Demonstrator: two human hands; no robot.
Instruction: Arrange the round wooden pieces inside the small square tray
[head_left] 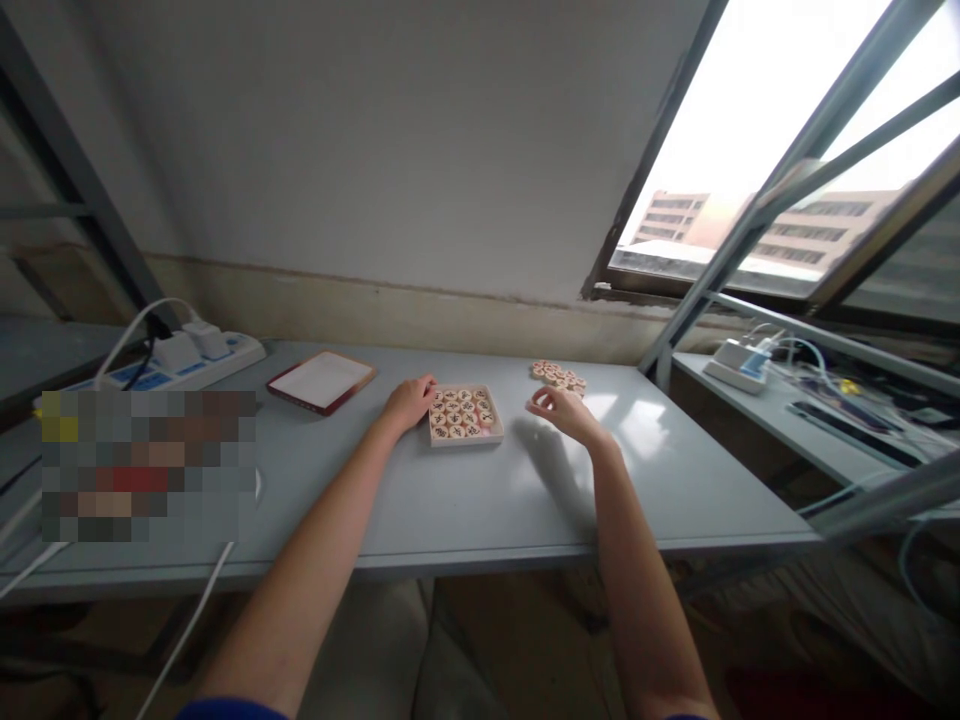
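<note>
- While your left hand (409, 402) rests curled against the left edge of the small tray (465, 437) of round game pieces (461, 410), it grips nothing you can see.
- Your right hand (559, 408) hovers right of the tray, fingers loosely apart; whether they pinch a piece, you cannot tell.
- Loose pieces (557, 376) lie farther back on the grey table (465, 510).
- A flat lid (321, 382) lies to the left.

left hand (409, 402) steadying tray (465, 415), right hand (561, 410) hovering

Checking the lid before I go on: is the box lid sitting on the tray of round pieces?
No, the lid lies apart on the table, left of the open tray.
</note>
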